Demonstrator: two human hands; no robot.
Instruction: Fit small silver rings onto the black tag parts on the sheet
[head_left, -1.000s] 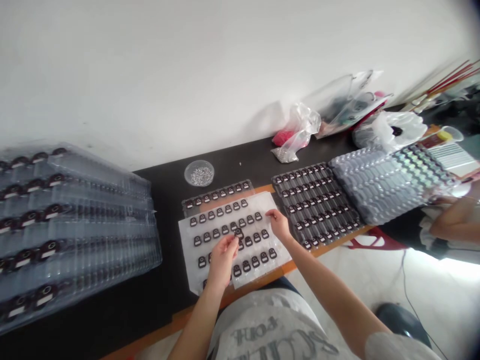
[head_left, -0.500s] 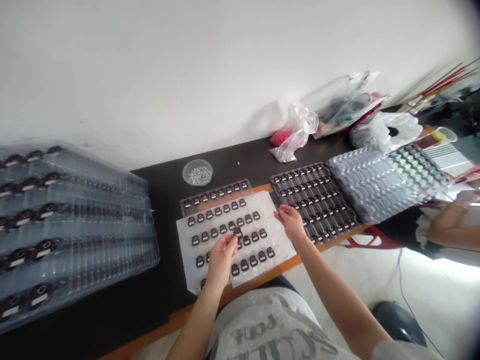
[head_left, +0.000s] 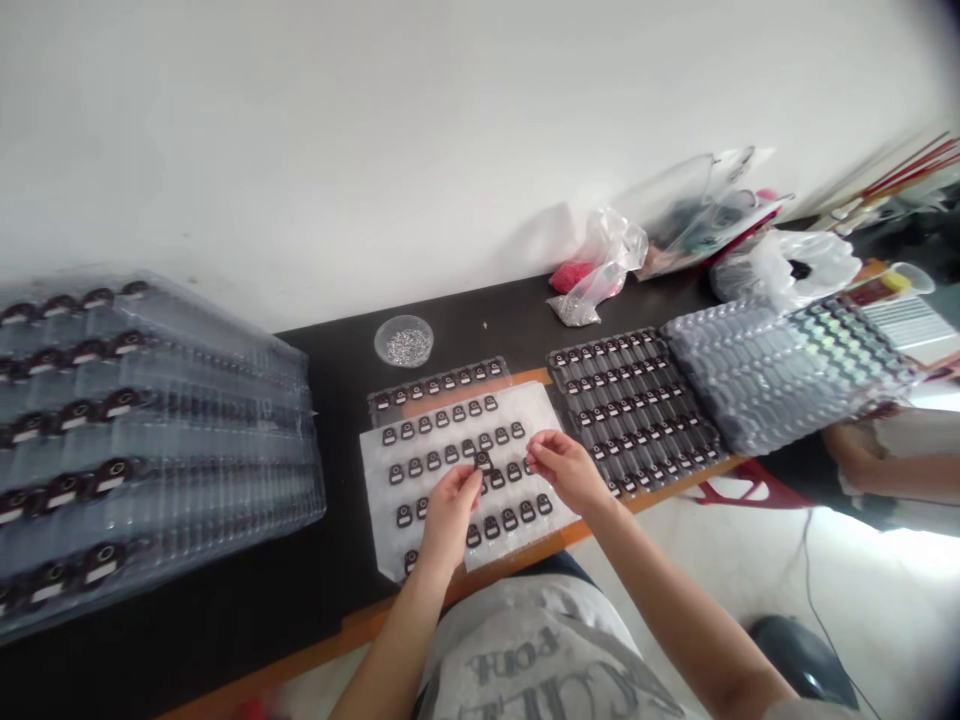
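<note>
Rows of small dark tags with white labels lie on a white sheet [head_left: 442, 485] at the table's front edge. My left hand [head_left: 452, 505] pinches one dark tag [head_left: 482, 461] above the middle of the sheet. To its right, my right hand [head_left: 562, 468] hovers over the sheet's right side with thumb and fingertips together; whatever they hold is too small to make out. Behind the sheet, a clear tray [head_left: 442, 384] shows one row of the same tags. A round dish [head_left: 404, 342] of small silvery pieces stands farther back.
Tall stacked clear trays [head_left: 225, 430] fill the left. A tray of tags [head_left: 637, 410] lies right of the sheet, beside more clear trays [head_left: 780, 370]. Plastic bags [head_left: 600, 270] stand near the wall. Another person's arm [head_left: 885, 465] shows at the far right.
My right hand has moved left and slightly down, closer to my left hand. My left hand still holds the tag. The whole view has shifted slightly.
</note>
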